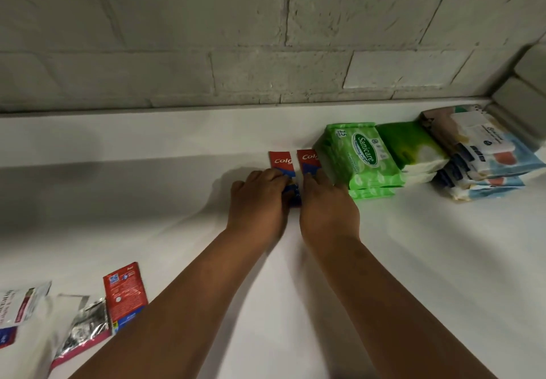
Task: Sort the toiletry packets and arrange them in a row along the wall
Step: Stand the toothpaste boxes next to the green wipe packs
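Nearest you, at the surface's (pixel 413 260) front-left corner, lie a red sachet (pixel 124 296), a silver-and-pink packet (pixel 82 328) and a white packet (pixel 22 304). Your forearms reach toward the back edge by the brick wall (pixel 236 38). Your left hand (pixel 258 204) rests on the left Colgate sachet (pixel 280 164) with fingers curled over its near end; whether it pinches, you cannot tell. Your right hand (pixel 328 210) lies on the right Colgate sachet (pixel 308 161), fingers fairly straight, pressing it flat. Both sachets sit side by side, just left of the green Sanicare wipes stack (pixel 360 157). Further right stand a green-and-white pack stack (pixel 413 154) and, at the back-right corner, blue-and-white packs (pixel 484 154).
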Demonstrator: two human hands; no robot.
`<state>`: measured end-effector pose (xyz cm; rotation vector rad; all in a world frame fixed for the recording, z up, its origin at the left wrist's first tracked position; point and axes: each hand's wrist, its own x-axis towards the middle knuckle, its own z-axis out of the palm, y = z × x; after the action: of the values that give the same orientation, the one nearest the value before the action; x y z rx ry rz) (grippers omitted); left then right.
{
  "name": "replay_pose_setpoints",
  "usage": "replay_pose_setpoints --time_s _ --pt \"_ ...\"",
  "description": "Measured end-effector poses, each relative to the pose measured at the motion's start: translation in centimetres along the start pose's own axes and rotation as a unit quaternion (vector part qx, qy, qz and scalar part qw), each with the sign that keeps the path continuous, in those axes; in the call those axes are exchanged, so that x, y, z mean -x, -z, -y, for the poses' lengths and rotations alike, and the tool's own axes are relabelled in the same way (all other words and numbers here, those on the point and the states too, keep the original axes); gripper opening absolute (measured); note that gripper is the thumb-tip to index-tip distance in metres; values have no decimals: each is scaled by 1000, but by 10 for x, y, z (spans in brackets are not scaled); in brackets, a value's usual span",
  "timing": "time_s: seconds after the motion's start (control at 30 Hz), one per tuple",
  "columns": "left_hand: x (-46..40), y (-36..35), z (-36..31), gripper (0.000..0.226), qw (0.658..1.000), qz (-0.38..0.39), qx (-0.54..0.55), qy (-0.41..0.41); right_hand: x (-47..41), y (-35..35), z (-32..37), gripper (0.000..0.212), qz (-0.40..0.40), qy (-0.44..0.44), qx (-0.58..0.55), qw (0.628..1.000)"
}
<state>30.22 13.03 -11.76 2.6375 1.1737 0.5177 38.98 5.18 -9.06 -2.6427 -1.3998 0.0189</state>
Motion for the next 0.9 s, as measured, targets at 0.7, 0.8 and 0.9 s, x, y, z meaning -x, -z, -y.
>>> replay_pose_setpoints --time_s 0.7,0.8,0.9 --pt "-5 1 -7 40 1000 23 15 8 15 9 -6 47 22 -22 -22 999" --pt "-11 9 -8 36 997 -23 51 44 19 9 -2 33 -48 -14 -61 997" --pt "-35 14 -1 35 985 -38 115 119 21 9 5 26 -49 -23 -86 995"
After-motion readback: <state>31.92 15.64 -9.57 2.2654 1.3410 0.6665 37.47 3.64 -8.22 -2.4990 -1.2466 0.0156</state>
